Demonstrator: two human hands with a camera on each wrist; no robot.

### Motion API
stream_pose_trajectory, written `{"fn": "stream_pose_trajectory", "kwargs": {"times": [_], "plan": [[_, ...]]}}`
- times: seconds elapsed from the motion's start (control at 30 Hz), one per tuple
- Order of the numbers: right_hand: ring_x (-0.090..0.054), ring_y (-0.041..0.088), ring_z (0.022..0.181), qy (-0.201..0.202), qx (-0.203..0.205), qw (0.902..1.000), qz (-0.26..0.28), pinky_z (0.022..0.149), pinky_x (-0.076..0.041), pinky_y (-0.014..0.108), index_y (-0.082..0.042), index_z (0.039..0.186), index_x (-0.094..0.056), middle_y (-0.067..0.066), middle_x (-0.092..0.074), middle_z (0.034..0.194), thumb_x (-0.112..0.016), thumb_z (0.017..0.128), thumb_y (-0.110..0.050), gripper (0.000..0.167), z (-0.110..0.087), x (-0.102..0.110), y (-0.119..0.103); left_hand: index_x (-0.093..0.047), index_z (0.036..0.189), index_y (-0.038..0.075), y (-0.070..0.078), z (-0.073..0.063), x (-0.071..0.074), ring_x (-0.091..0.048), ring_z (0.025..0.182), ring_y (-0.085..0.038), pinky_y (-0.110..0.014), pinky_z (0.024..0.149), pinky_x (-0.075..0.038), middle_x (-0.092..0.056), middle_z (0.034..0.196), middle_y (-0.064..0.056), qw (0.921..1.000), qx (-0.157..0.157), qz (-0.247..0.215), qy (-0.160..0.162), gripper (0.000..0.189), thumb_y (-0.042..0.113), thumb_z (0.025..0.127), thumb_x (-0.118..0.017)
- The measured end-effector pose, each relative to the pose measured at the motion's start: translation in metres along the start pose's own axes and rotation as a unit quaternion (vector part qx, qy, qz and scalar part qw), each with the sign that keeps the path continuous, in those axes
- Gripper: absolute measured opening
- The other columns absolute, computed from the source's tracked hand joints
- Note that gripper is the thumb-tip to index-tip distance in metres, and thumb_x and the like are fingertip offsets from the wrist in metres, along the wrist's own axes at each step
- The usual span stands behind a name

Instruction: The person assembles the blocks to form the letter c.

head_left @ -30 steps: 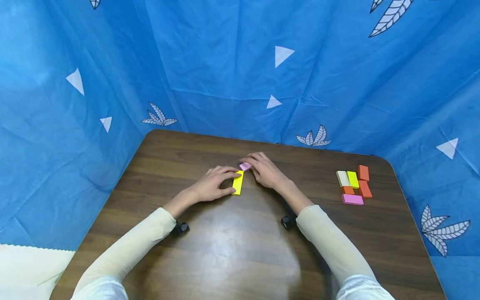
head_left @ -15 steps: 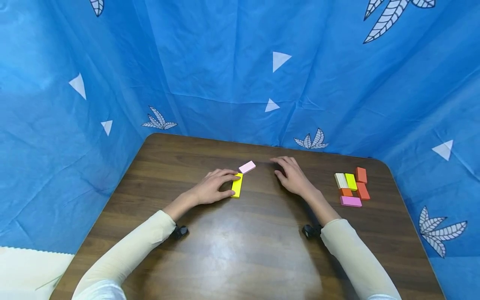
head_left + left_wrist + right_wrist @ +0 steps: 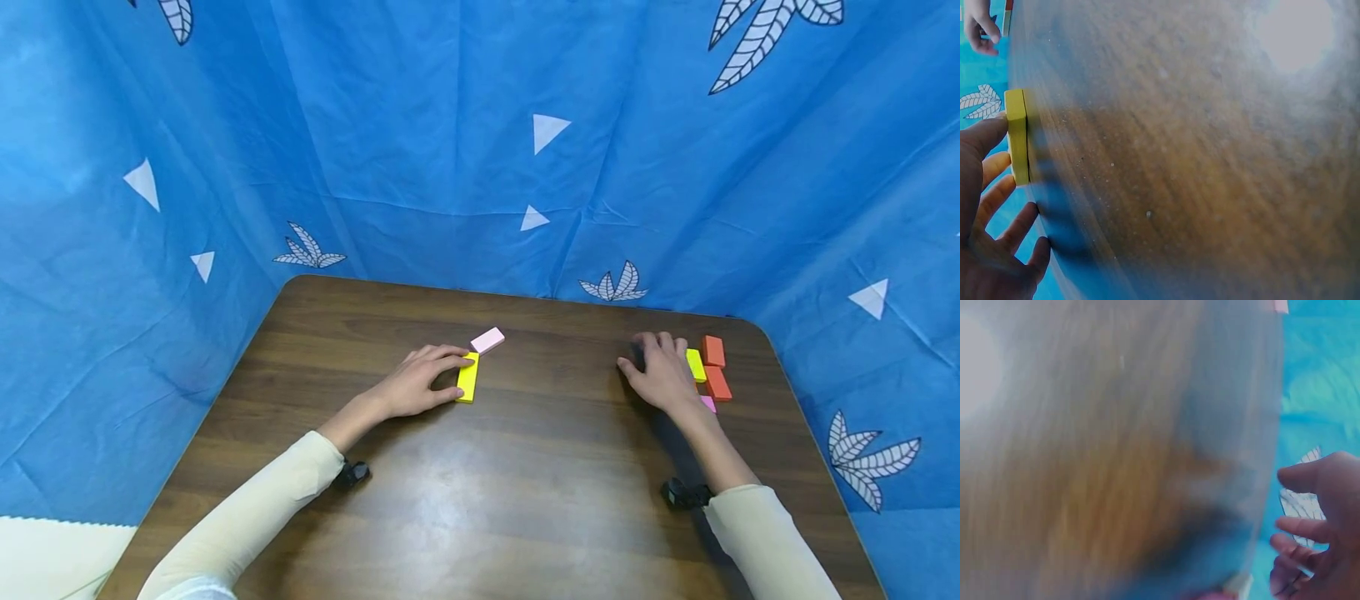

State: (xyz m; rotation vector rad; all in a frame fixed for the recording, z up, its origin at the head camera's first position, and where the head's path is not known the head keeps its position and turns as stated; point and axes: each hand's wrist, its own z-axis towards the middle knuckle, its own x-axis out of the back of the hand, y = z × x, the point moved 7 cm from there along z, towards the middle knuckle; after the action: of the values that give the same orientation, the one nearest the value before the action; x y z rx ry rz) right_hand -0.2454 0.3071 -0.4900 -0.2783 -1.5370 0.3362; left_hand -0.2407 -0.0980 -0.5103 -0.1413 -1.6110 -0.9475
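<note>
a long yellow block [image 3: 467,379] lies flat on the brown wood-grain table [image 3: 450,517] and serves as the landmark here. the left hand [image 3: 416,386] is at its left side and grasps it between thumb and index finger, the thumb by the end nearer the person, the index finger by the far end; the left wrist view shows two other fingers standing apart from it. just past the yellow block's far end a pale pink block [image 3: 487,340] lies at a slant, and whether the two touch i cannot tell.

well to the right of the yellow block is the right hand [image 3: 660,375], loose, its fingers spread and thumb held away from them. it covers part of a group of blocks, also well right of the yellow block: a lime block [image 3: 696,365], two orange-red blocks [image 3: 713,351] and a magenta block [image 3: 708,403], mostly hidden. whether the hand touches any of them cannot be told. beyond the yellow block, past the table's far edge, hangs a blue cloth [image 3: 420,125] with white leaves and triangles.
</note>
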Motion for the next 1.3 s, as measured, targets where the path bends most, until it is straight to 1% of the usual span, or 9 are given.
{"fn": "stream_pose_trajectory", "kwargs": {"times": [0.07, 0.17, 0.3, 0.53, 0.7, 0.93, 1.1, 1.17, 1.3], "plan": [[-0.035, 0.052, 0.120, -0.008, -0.032, 0.9994, -0.012, 0.093, -0.039, 0.064, 0.007, 0.145, -0.052, 0.037, -0.045, 0.143, -0.067, 0.105, -0.033, 0.059, -0.005, 0.010, 0.011, -0.060, 0.155, 0.024, 0.000, 0.000, 0.000, -0.051, 0.148, -0.029, -0.061, 0.120, -0.041, -0.052, 0.165, 0.002, 1.0000, 0.000, 0.001, 0.000, 0.058, 0.040, 0.102, -0.074], [-0.034, 0.053, 0.116, -0.017, -0.069, 0.9973, -0.016, 0.082, -0.044, 0.062, 0.009, 0.146, -0.048, 0.039, -0.042, 0.142, -0.063, 0.106, -0.039, 0.064, -0.011, 0.023, 0.027, -0.060, 0.155, 0.024, 0.000, 0.000, 0.000, -0.051, 0.149, -0.028, -0.061, 0.121, -0.040, -0.052, 0.165, 0.002, 1.0000, 0.002, 0.001, -0.001, 0.058, 0.041, 0.102, -0.075], [-0.036, 0.054, 0.114, -0.018, -0.096, 0.9950, -0.020, 0.074, -0.047, 0.061, 0.012, 0.144, -0.048, 0.040, -0.044, 0.136, -0.062, 0.105, -0.042, 0.067, -0.018, 0.033, 0.046, -0.060, 0.155, 0.025, 0.000, 0.001, 0.000, -0.051, 0.149, -0.028, -0.063, 0.123, -0.038, -0.052, 0.165, 0.003, 1.0000, 0.001, 0.001, -0.004, 0.058, 0.042, 0.102, -0.074], [-0.048, 0.052, 0.107, -0.008, -0.079, 0.9964, -0.029, 0.094, -0.038, 0.064, 0.020, 0.138, -0.054, 0.042, -0.057, 0.125, -0.063, 0.105, -0.036, 0.066, -0.019, 0.034, 0.057, -0.060, 0.155, 0.025, 0.000, 0.002, 0.000, -0.050, 0.150, -0.029, -0.063, 0.120, -0.040, -0.052, 0.165, 0.003, 1.0000, 0.001, 0.000, -0.004, 0.058, 0.042, 0.102, -0.074], [-0.048, 0.055, 0.110, 0.003, -0.077, 0.9966, -0.028, 0.098, -0.039, 0.066, 0.019, 0.134, -0.057, 0.043, -0.057, 0.126, -0.066, 0.102, -0.033, 0.061, -0.018, 0.034, 0.058, -0.060, 0.155, 0.024, 0.001, 0.002, 0.001, -0.050, 0.150, -0.029, -0.063, 0.121, -0.040, -0.053, 0.165, 0.002, 1.0000, 0.000, 0.001, -0.003, 0.058, 0.042, 0.102, -0.074], [-0.052, 0.051, 0.105, 0.008, -0.070, 0.9971, -0.030, 0.097, -0.042, 0.065, 0.017, 0.130, -0.060, 0.040, -0.062, 0.120, -0.075, 0.098, -0.025, 0.055, -0.014, 0.030, 0.056, -0.059, 0.156, 0.025, 0.000, 0.001, 0.000, -0.050, 0.151, -0.029, -0.062, 0.120, -0.041, -0.052, 0.165, 0.002, 1.0000, 0.003, 0.004, -0.003, 0.058, 0.042, 0.102, -0.074], [-0.052, 0.048, 0.101, 0.010, -0.071, 0.9971, -0.024, 0.088, -0.046, 0.062, 0.013, 0.129, -0.060, 0.036, -0.066, 0.116, -0.077, 0.095, -0.017, 0.049, -0.015, 0.028, 0.055, -0.059, 0.156, 0.025, -0.002, 0.001, -0.002, -0.050, 0.151, -0.029, -0.061, 0.120, -0.040, -0.051, 0.165, 0.003, 1.0000, 0.005, 0.004, -0.004, 0.057, 0.042, 0.103, -0.073], [-0.051, 0.048, 0.101, 0.013, -0.074, 0.9969, -0.023, 0.084, -0.047, 0.061, 0.011, 0.128, -0.061, 0.035, -0.067, 0.115, -0.077, 0.094, -0.017, 0.047, -0.016, 0.028, 0.056, -0.058, 0.156, 0.026, -0.002, 0.001, -0.002, -0.049, 0.151, -0.029, -0.061, 0.120, -0.040, -0.051, 0.166, 0.003, 1.0000, 0.005, 0.004, -0.005, 0.058, 0.043, 0.103, -0.072], [-0.052, 0.049, 0.101, 0.016, -0.084, 0.9961, -0.022, 0.084, -0.047, 0.063, 0.011, 0.127, -0.063, 0.035, -0.069, 0.115, -0.078, 0.093, -0.018, 0.047, -0.017, 0.029, 0.060, -0.059, 0.156, 0.026, -0.001, 0.002, -0.003, -0.049, 0.152, -0.028, -0.062, 0.121, -0.039, -0.051, 0.166, 0.003, 0.9999, 0.009, 0.002, -0.008, 0.058, 0.044, 0.103, -0.073]]}}
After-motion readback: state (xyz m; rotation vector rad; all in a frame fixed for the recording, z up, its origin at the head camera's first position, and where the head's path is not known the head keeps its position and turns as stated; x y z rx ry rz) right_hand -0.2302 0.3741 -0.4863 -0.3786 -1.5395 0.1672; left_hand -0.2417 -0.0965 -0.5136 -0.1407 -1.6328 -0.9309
